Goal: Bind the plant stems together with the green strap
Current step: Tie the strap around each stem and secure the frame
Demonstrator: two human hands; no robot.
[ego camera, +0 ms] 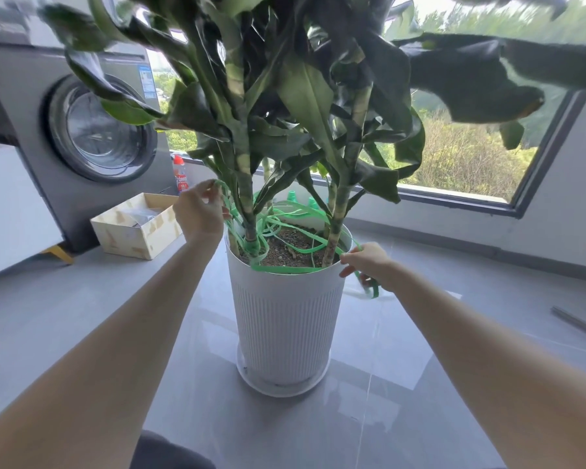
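Note:
A tall leafy plant stands in a white ribbed pot (286, 319) on the grey floor. Its striped stems (246, 184) rise from the soil, one at the left and one at the right (339, 208). A green strap (281, 228) lies in loose loops over the soil and around the stem bases, and runs along the pot's front rim. My left hand (200, 211) pinches the strap at the pot's upper left, beside the left stem. My right hand (369, 262) grips the strap at the pot's right rim, and a strap end hangs below that hand.
A washing machine (82, 130) stands at the left with an open cardboard box (136, 225) in front of it. A red-capped bottle (180, 174) sits on the window sill behind. A large window (471, 157) fills the right. A dark rod (579, 323) lies on the floor.

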